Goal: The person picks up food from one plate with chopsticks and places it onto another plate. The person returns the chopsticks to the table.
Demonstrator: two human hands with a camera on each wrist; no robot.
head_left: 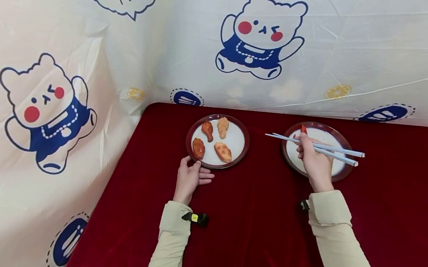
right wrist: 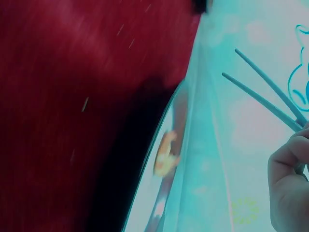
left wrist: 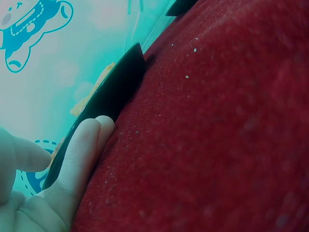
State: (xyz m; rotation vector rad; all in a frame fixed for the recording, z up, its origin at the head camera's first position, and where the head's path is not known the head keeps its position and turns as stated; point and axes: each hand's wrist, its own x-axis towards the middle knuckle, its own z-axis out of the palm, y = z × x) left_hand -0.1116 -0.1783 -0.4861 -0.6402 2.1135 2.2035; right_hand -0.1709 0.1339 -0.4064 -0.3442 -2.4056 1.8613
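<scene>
My right hand (head_left: 315,162) grips a pair of pale blue chopsticks (head_left: 334,152) over the right plate (head_left: 349,144). Their tips (right wrist: 260,99) stand apart with nothing between them in the right wrist view. A small orange and yellow curved food piece (right wrist: 166,157) lies on that plate; a red bit (head_left: 303,128) shows above my fingers. My left hand (head_left: 188,177) is at the near rim of the left plate (head_left: 247,144), one digit over the rim and others against its outer side. On it lie a brown drumstick (head_left: 207,130), a pale breaded drumstick (head_left: 222,127) and two wing-like pieces (head_left: 223,151).
Both dark-rimmed plates stand on a red velvet cloth (head_left: 243,225). A pale curtain (head_left: 194,30) printed with bears hangs behind the table's far edge and along its left side. Black straps (head_left: 198,219) sit at the wrists.
</scene>
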